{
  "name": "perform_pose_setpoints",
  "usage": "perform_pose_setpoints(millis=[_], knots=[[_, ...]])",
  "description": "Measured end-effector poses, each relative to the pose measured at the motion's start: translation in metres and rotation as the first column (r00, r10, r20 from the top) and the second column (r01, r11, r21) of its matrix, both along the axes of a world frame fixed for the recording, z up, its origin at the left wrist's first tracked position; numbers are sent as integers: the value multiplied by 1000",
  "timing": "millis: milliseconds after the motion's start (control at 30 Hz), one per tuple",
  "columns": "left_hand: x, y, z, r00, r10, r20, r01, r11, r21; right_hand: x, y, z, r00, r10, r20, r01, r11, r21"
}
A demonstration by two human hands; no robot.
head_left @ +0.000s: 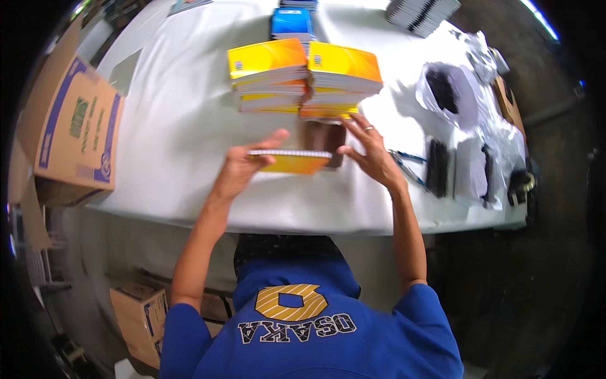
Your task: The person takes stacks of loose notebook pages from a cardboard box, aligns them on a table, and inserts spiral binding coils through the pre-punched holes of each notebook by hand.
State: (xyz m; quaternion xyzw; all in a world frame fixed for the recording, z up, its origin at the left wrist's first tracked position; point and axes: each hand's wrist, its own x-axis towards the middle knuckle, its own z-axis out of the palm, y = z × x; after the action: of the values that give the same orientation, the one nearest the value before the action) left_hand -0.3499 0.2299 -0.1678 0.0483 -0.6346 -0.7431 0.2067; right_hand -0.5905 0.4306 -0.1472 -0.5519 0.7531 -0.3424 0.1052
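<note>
My left hand (235,169) grips the left end of a yellow-orange notebook (295,165) with a white spiral edge, holding it over the white table. Near the notebook's other end is my right hand (377,156), its fingers spread; I cannot tell whether the thumb touches the notebook. Partly hidden behind the notebook lies a brown block (326,136). Just beyond it stand two stacks of yellow-orange notebooks, a left stack (267,62) and a right stack (344,63). The right hand's forefinger reaches toward the foot of the right stack.
Blue booklets (291,24) are piled behind the stacks. To the right lie blue-handled pliers (411,165), a bundle of black wire or coils (437,168) and clear plastic bags (467,95). An open cardboard box (79,126) stands at the left; more boxes (140,319) are below the table.
</note>
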Motion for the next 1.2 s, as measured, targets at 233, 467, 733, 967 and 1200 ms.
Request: perform_pose_setpoints(millis=[233, 467, 733, 967, 1200], knots=[[11, 33, 10, 937, 346, 41, -284, 826, -487, -36, 117, -17, 767, -297, -568, 454, 877, 155], [6, 60, -20, 767, 639, -47, -210, 181, -961, 14, 79, -6, 824, -294, -485, 322, 946, -26], [-7, 74, 4, 764, 646, -13, -227, 250, -941, 124, 26, 11, 944, -36, -329, -10, 990, -139], [-8, 79, 9, 740, 670, -64, -290, 231, -929, 124, 17, 17, 911, -19, -412, -50, 987, -155], [5, 69, 10, 739, 663, -123, -283, 139, -949, 101, 7, 45, 925, 183, 333, -240, 961, 140]])
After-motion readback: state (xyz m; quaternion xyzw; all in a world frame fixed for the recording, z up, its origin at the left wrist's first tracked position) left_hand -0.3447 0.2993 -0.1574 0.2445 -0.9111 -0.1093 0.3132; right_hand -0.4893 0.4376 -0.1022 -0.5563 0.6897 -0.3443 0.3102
